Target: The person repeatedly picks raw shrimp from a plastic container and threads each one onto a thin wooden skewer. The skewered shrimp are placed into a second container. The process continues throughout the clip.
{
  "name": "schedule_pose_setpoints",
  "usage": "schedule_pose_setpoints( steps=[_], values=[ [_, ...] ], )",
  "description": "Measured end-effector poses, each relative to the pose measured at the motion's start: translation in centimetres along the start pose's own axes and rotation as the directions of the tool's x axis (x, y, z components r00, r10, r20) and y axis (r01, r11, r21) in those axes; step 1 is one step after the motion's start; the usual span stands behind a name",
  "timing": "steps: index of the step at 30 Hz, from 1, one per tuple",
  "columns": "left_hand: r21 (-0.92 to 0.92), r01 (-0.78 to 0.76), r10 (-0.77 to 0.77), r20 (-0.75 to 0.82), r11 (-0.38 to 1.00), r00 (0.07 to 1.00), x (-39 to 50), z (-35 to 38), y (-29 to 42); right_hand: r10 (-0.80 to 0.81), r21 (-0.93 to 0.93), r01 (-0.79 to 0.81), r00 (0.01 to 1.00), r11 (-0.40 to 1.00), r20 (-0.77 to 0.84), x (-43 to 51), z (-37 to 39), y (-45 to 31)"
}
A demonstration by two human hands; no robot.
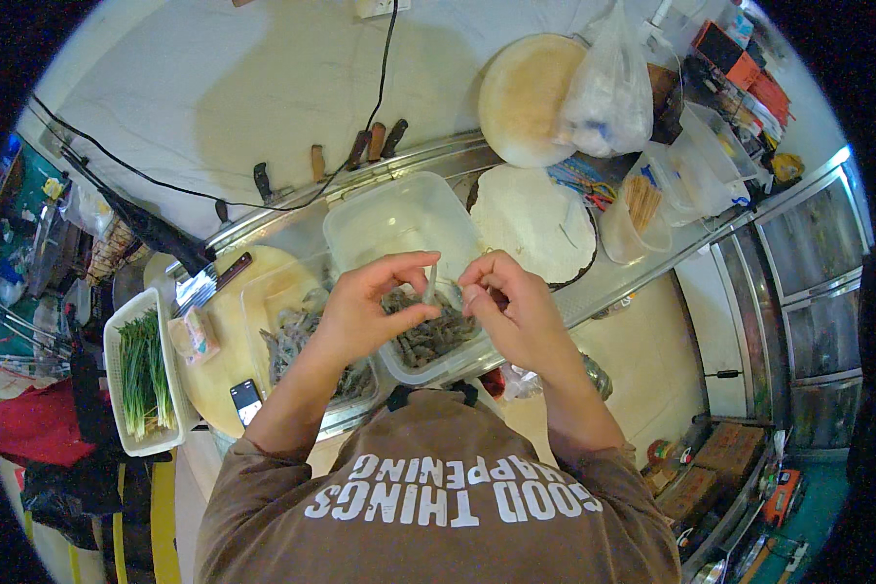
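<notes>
My left hand (371, 305) has a small grey shrimp (431, 283) upright at its thumb and forefinger. Facing it, my right hand (512, 306) has its thumb and fingertips pinched together; whether something thin is between them, I cannot tell. Beneath both hands, a clear plastic container (416, 377) holds raw shrimp (427, 339). More shrimp (288, 339) lie in a second clear container (247, 292) to the left, partly hidden by my left forearm. Behind the hands is a translucent plastic container (398, 219), with no shrimp visible in it.
On the left are a round wooden board (212, 387), a cleaver (197, 286), a phone (246, 401) and a white basket (111, 387) of green onions. Knives (376, 142) stand along the back edge. At right are a white-topped round block (533, 219) and a container of wooden sticks (620, 237).
</notes>
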State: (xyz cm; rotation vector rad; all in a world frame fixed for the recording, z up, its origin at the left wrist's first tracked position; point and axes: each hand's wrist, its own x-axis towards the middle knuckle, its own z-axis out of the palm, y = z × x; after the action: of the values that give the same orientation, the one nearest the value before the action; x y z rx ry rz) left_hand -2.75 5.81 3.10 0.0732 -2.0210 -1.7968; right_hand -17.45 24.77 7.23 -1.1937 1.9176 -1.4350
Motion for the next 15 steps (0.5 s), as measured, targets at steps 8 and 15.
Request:
schedule_pose_setpoints(
  steps=[8, 15],
  values=[
    [0.390, -0.064, 0.085, -0.037, 0.918, 0.996, -0.2, -0.2, 2.4, -0.263, -0.251, 0.229, 0.958, 0.941, -0.111, 0.0, 0.0, -2.2],
    [0.460, -0.103, 0.139, -0.046, 0.882, 0.989, -0.3, -0.3, 2.5, -0.264, -0.316, 0.217, 0.958, 0.924, -0.113, -0.2, 0.0, -2.3]
  ],
)
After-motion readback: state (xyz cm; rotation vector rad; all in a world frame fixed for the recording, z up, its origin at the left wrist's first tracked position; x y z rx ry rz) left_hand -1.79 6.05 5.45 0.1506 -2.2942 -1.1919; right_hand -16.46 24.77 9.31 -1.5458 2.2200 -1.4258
